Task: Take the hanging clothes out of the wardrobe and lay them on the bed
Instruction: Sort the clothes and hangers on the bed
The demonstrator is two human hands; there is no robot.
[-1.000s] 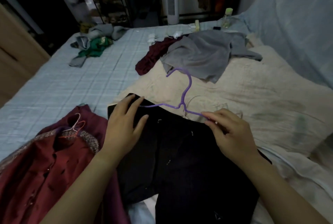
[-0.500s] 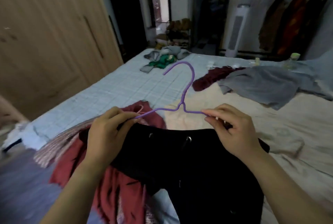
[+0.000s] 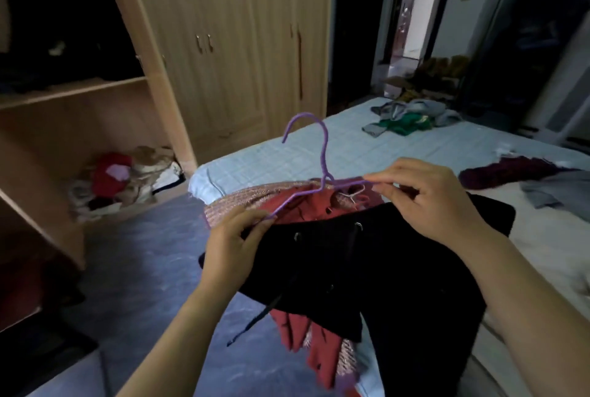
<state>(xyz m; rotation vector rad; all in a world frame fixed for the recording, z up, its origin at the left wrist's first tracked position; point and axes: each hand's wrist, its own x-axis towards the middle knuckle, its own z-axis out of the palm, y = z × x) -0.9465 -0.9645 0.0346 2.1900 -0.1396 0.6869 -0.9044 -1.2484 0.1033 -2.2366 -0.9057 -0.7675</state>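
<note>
1. At the far left, the open light-wood wardrobe [image 3: 79,103] shows dark shelves, with a heap of crumpled clothes [image 3: 121,179] on its floor. Whether anything still hangs inside cannot be told.
2. The left hand [image 3: 234,237] pinches the left shoulder end of a thin purple wire hanger [image 3: 324,173] between thumb and fingertips.
3. The hanger is held level with its hook upright, just above the clothes. It looks free of them, so it is probably being taken off.
4. A red garment with pink woven trim [image 3: 287,202] lies on the near corner of the bed with the pale blue checked sheet [image 3: 351,147]. A small white hanger [image 3: 352,197] sits at its neck, and its hem spills over the edge.
5. A black fabric garment with metal eyelets and a drawstring [image 3: 367,262] lies across the red one, so it is already on the bed. Its lower part hangs off the side, so it may slide.
6. The right hand [image 3: 431,202] pinches the hanger's right end, which keeps the wire steady from both sides.
7. Farther right on the bed lie a grey and green bundle [image 3: 408,116], a maroon knit piece [image 3: 510,170] and a grey top [image 3: 558,189].
</note>
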